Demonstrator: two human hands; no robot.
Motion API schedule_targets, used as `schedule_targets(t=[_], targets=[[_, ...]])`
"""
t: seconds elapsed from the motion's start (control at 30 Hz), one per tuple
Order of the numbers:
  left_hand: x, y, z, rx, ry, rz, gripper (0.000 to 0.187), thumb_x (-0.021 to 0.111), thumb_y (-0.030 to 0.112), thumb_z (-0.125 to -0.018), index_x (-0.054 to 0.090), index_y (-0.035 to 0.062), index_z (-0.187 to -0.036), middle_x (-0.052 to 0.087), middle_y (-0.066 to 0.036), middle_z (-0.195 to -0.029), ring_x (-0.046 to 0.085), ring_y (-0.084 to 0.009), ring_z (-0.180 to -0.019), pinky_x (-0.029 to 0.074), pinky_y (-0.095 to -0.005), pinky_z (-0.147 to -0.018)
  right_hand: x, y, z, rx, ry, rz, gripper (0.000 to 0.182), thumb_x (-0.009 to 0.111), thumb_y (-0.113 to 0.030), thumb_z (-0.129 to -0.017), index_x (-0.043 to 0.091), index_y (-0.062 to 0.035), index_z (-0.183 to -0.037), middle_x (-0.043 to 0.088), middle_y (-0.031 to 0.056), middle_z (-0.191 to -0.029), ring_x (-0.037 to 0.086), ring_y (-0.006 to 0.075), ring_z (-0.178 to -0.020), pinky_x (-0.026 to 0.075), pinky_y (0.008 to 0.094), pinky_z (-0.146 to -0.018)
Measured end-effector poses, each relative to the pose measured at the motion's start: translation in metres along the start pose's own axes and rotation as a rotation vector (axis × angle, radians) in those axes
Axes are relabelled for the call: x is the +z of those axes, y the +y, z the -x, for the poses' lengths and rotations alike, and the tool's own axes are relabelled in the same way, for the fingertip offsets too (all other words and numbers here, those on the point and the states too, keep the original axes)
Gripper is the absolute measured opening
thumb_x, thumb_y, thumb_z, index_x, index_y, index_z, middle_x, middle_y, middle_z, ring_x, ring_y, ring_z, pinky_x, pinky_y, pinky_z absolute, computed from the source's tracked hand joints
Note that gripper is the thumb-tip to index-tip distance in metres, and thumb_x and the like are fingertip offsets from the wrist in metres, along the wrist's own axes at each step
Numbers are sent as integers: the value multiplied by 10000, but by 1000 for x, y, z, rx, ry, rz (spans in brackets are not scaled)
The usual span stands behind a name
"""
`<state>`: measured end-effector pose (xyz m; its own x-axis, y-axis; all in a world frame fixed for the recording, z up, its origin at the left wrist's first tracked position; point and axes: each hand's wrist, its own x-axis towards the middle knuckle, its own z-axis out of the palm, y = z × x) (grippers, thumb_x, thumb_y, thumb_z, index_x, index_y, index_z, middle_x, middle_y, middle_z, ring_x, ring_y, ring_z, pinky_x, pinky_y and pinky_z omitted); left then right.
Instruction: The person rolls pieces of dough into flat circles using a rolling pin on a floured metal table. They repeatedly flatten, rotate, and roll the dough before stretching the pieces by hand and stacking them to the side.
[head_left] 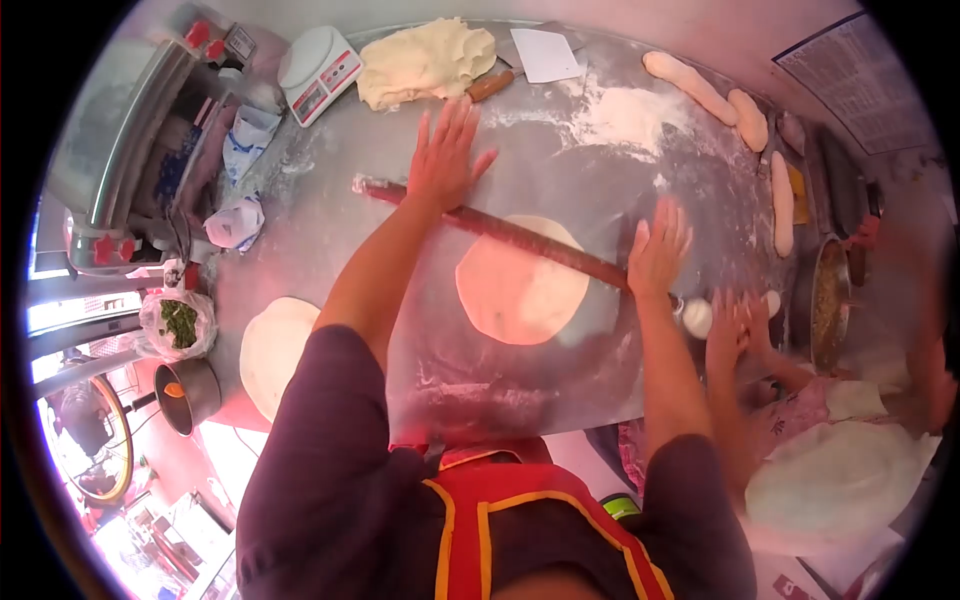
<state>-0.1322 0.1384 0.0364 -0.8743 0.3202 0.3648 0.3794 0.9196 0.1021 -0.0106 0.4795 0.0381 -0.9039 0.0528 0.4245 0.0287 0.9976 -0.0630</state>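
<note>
A long dark rolling pin (530, 240) lies slantwise across the upper part of a round flat sheet of dough (522, 290) on the grey work table (420, 390). My left hand (446, 160) rests on the pin near its left end, palm down, fingers stretched out. On the pin's right end lies my right hand (658, 250), also flat with its fingers extended. A second flat dough round (275, 350) sits at the table's left edge, partly behind my left forearm.
Behind are a scale (318, 70), a dough mass (425, 62), a white card (545, 53), spread flour (630, 115) and dough strips (690, 85). At the right, a co-worker's hands (735, 325) are beside small dough balls (697, 318) and a filling pan (828, 300).
</note>
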Motion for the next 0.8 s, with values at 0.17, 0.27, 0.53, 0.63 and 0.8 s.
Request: schedule_targets(t=[0.17,0.27,0.53,0.63,0.8], targets=[[-64,2,165,-7,-243,153,733,528,496,-955,379,10,-1483,366,-168,-1559,268,-293,-1485,146,-500,-1223,-60,-39,147,25,-270,-155,606,530,-273,-975,356,8,-1484,375,231,-1532,350,405,-1415,201,589,-1172],[-90,-4,231,32,-299,244,709,572,445,-940,399,0,-1465,371,-185,-1553,296,-307,-1472,183,-500,-1215,-92,-58,210,27,-339,-221,576,515,-268,-980,383,17,-1463,374,236,-1531,339,409,-1423,175,591,-1179],[-76,-8,160,3,-166,142,647,579,389,-938,428,8,-1439,394,-167,-1539,335,-322,-1443,202,-493,-1208,-68,-59,140,52,-286,-122,548,481,-289,-1004,396,-13,-1470,399,233,-1516,353,391,-1421,200,578,-1172],[-106,-13,222,38,-247,220,569,614,320,-913,486,36,-1389,459,-165,-1473,387,-320,-1399,245,-477,-1184,-106,-78,215,62,-368,-164,573,492,-317,-999,393,-8,-1471,396,230,-1520,363,380,-1416,221,576,-1164],[-114,-29,241,181,-321,296,299,623,168,-829,629,81,-1115,636,-113,-1079,575,-291,-1090,418,-425,-984,-72,-75,178,104,-368,-375,611,615,-280,-926,432,-12,-1444,479,238,-1441,450,376,-1339,339,512,-1105]])
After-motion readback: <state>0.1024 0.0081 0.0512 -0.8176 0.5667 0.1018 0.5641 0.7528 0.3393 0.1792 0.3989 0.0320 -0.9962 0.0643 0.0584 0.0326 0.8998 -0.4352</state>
